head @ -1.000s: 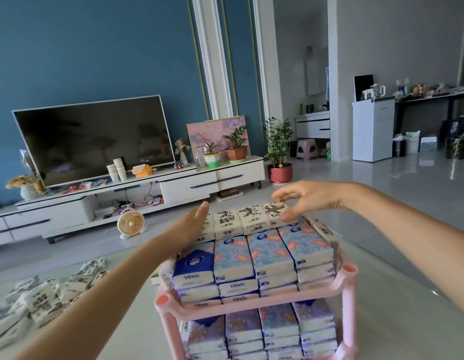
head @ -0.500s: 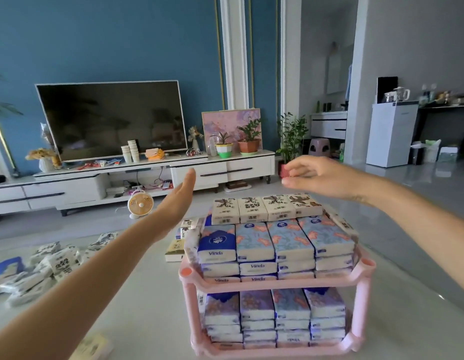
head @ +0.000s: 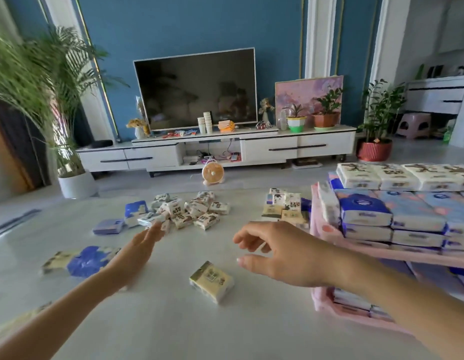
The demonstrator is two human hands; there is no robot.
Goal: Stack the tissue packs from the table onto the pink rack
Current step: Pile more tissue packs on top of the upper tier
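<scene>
While my left hand (head: 137,253) and right hand (head: 277,258) hover, fingers loose, empty: fetching step. Small white printed tissue packs (head: 189,211) heaped at eleven o'clock; pink plastic rack (head: 327,229) at three. Next, I judge: grip one.

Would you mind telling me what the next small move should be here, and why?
Probably lower the right hand onto the lone tissue pack and grip it. Both hands hold nothing, that pack lies closest to its spread fingers, and the left hand points toward the farther pile. The pink rack stands just to the right, so the carry looks short.
</scene>
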